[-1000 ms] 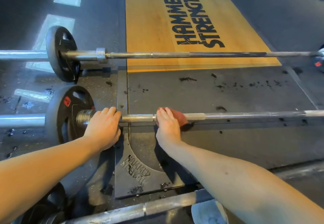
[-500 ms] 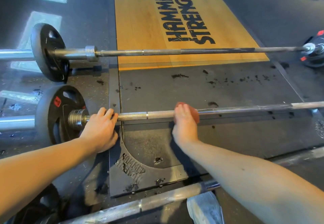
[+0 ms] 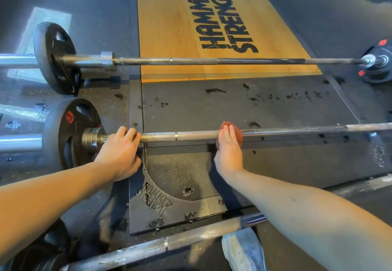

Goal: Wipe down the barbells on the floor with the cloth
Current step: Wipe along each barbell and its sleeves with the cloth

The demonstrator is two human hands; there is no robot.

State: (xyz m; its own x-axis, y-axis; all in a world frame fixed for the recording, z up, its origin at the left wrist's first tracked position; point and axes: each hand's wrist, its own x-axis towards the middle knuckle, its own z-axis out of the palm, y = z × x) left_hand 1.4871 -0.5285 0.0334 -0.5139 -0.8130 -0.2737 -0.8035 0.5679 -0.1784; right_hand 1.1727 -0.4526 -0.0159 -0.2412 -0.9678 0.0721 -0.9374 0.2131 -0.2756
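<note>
Two hands hold one barbell [image 3: 191, 136]: left hand [image 3: 119, 154] grips it bare, right hand [image 3: 228, 154] squeezes red cloth [image 3: 239, 136] round it. Better rub slowly away from left hand.

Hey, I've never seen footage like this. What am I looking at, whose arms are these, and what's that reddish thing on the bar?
No machine here: one camera worn on a person's head looks down at their own bare arms. Three bars lie on a gym floor: the far barbell across the wooden platform, the middle barbell, and the near bar beside a shoe. The left hand grips the middle barbell next to its weight plate. The right hand holds a reddish-brown cloth on that bar, fingers curled over it.
</note>
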